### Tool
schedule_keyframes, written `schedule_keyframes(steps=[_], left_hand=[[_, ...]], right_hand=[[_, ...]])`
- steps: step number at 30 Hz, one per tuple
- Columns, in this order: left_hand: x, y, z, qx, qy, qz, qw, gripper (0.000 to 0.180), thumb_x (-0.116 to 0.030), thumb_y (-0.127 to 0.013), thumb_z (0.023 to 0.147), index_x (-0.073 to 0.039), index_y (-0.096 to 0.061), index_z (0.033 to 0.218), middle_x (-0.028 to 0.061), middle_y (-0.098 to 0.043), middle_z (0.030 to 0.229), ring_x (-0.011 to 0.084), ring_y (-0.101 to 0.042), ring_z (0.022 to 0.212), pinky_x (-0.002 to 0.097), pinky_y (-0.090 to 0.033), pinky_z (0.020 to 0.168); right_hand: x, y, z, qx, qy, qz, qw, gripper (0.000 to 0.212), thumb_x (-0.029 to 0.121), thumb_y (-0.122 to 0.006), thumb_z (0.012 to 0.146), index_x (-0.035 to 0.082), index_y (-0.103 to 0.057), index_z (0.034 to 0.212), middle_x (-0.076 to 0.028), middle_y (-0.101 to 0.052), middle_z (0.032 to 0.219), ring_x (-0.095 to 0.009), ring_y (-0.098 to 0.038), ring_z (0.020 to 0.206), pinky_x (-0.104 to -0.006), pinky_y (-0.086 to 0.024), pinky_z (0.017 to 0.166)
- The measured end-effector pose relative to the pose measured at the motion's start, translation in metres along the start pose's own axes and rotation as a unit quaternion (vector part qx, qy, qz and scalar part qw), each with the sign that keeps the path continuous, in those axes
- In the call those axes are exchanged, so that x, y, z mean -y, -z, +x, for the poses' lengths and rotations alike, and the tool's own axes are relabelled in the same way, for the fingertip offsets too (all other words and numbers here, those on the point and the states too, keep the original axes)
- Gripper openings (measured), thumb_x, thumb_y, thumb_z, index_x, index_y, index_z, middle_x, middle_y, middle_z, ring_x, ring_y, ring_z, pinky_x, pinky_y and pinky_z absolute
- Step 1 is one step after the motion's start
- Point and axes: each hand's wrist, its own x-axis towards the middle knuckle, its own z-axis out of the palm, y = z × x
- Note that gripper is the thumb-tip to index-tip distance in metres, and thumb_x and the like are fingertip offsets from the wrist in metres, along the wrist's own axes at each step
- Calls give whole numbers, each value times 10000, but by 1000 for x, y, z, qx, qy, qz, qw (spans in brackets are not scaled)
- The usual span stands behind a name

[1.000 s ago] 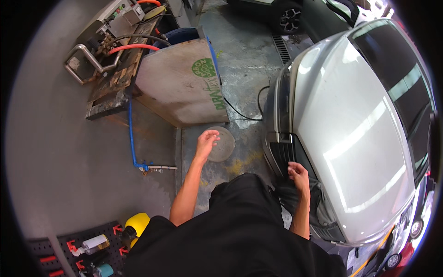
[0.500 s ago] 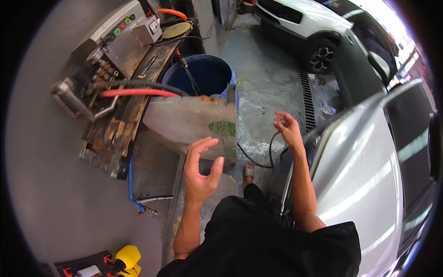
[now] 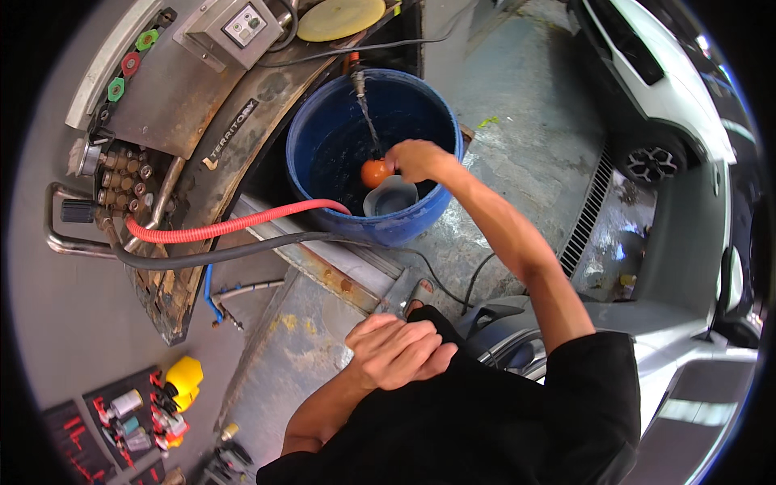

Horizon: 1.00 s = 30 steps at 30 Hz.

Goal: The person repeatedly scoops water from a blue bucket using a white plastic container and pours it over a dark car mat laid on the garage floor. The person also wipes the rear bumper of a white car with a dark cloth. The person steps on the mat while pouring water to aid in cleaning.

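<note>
1 blue barrel (image 3: pixel 380 218), 1 orange ball (image 3: pixel 374 173), 1 grey scoop (image 3: pixel 392 198), 2 hoses, 2 cars, 2 hands

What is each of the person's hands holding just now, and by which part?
The right hand reaches into the big blue plastic barrel and grips a pale scoop at its orange end. The left hand holds nothing visible.

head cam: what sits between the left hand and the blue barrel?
In the head view, between the left hand and the blue barrel lie wet concrete floor, a thin black cable and a rusty metal rail.
</note>
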Motion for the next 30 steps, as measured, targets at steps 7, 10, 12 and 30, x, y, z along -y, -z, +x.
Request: schedule_keyframes(steps=[7,10,12,30], left_hand=[[-3,-7,3,-29,27,42,998,208,-291,-674,786,-116,-646,677,-28,-627,650,118,-517,454,245,-423,520],[-3,-9,2,-45,33,49,997,208,-293,-677,787,-116,-650,682,-27,-632,652,110,-510,443,239,-430,518],[-4,-9,0,-50,41,45,997,185,-273,-686,785,-111,-648,702,-26,-641,674,112,-512,457,237,-438,529],[6,-13,-7,-104,13,70,992,142,-175,-703,759,-75,-636,685,22,-643,672,82,-520,489,209,-468,556]], right_hand=[[-45,-117,70,234,231,-246,912,311,303,-706,867,221,-737,1165,-1,-639,1297,-265,-515,1319,-539,-433,1027],[-51,-116,90,359,289,-381,801,405,446,-706,871,188,-736,1182,-42,-624,1315,-305,-516,1301,-561,-426,1038],[-43,-104,96,341,274,-258,861,489,513,-722,841,153,-735,1173,-72,-634,1308,-330,-507,1306,-554,-424,1051],[-44,-216,184,432,372,-374,732,555,538,-746,821,80,-748,1134,-114,-722,1171,-314,-647,1150,-422,-508,995]])
